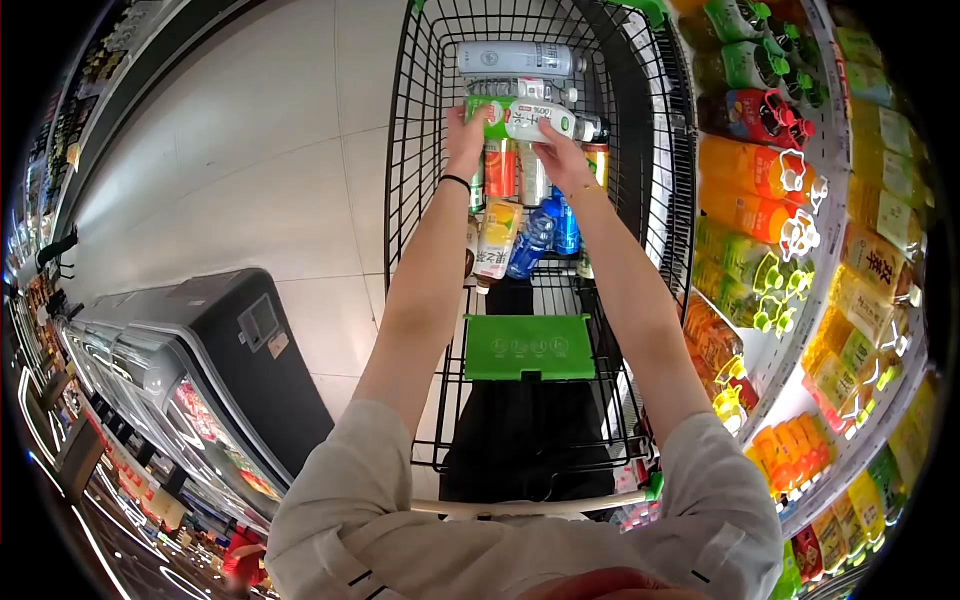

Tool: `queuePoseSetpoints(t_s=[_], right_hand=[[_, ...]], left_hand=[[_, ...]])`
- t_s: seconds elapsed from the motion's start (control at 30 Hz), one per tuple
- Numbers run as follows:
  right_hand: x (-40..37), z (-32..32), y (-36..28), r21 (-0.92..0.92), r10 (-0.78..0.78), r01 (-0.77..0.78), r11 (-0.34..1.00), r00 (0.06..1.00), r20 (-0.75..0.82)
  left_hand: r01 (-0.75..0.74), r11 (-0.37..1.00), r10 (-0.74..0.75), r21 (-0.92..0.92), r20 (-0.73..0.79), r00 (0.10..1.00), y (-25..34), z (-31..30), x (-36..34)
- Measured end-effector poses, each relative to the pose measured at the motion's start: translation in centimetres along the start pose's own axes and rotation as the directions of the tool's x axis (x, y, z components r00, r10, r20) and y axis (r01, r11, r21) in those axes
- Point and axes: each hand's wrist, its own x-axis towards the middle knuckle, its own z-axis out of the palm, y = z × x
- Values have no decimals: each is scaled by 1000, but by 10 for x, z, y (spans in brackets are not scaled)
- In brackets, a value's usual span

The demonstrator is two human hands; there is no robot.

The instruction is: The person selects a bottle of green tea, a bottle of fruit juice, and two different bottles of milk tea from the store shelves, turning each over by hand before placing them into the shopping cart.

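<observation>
A green and white bottle [528, 119] lies crosswise over the goods in the wire shopping cart [398, 130]. My left hand [466, 138] grips its left end, and my right hand [562, 158] is closed on its right part near the cap end. Beyond it lie a clear bottle [510, 88] and a large pale bottle [515, 58]. Nearer my body are a red can [500, 170], a yellow and white bottle [497, 238] and blue bottles [533, 240]. The held bottle and my hands partly cover the goods beneath.
The cart's green seat flap [529, 347] is close to my body. Shelves of drink bottles [745, 190] line the right side. At left are a freezer case [240, 350] and pale floor tiles [310, 190]. A person in red [243, 555] shows at lower left.
</observation>
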Motion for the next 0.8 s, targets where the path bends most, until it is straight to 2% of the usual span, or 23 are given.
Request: queuePoseSetpoints(t_s=[0.07,0.1,0.17,0.23,0.3,0.33,0.4,0.43,0.5,0.53,0.57,0.6,0.63,0.67,0.7,0.73,0.77,0.8], right_hand=[[-14,4,-1,-41,-2,-2,999,994,-112],[26,10,-3,-28,-25,23,999,997,-74],[22,5,-3,-167,-43,9,986,979,-201],[22,9,-3,-175,-39,-2,985,973,-229],[22,19,-7,-194,-46,-7,981,963,-267],[18,24,-8,-186,-48,-10,983,951,-305],[12,23,-6,-123,-41,6,992,958,-284],[3,24,-9,-62,-28,12,998,965,-261],[-9,8,-10,-38,-50,42,998,966,-255],[2,-24,11,-358,-165,89,930,968,-187],[12,-53,36,-635,-255,146,759,963,-84],[17,-80,66,-612,-315,226,758,948,-39],[-64,-35,44,-330,-306,261,907,948,-92],[-125,9,10,-99,4,-38,994,946,-324],[-159,12,10,-183,-104,65,981,972,-213],[-187,13,9,-363,-129,72,929,983,-133],[-227,24,7,-381,-127,69,922,983,-129],[-263,21,6,-459,-134,110,881,991,-20]], left_hand=[[-39,985,39,-168,-4,999,12,-6,-21],[-86,983,84,-163,-18,996,13,0,15],[-79,994,75,-76,-62,995,6,1,7],[-34,999,33,-23,-37,999,0,0,8],[-45,982,75,184,-160,984,2,3,8],[-53,982,82,183,-156,984,4,4,3],[-279,865,406,417,-256,877,7,5,-16],[-284,864,409,415,-251,877,14,4,-34],[-498,685,670,532,-189,718,30,-1,-78],[-491,687,668,535,-199,718,41,-2,-106],[-499,684,670,532,-188,718,44,-9,-127],[-503,701,651,505,-166,741,43,-14,-145],[-506,721,628,473,-137,766,35,-20,-168],[-519,700,636,490,-98,765,30,-27,-184],[-542,674,651,501,-58,756,29,-38,-196],[-551,693,629,464,-18,777,33,-49,-213],[-555,711,603,431,31,797,36,-60,-232],[-552,711,574,435,94,813,38,-72,-250]])
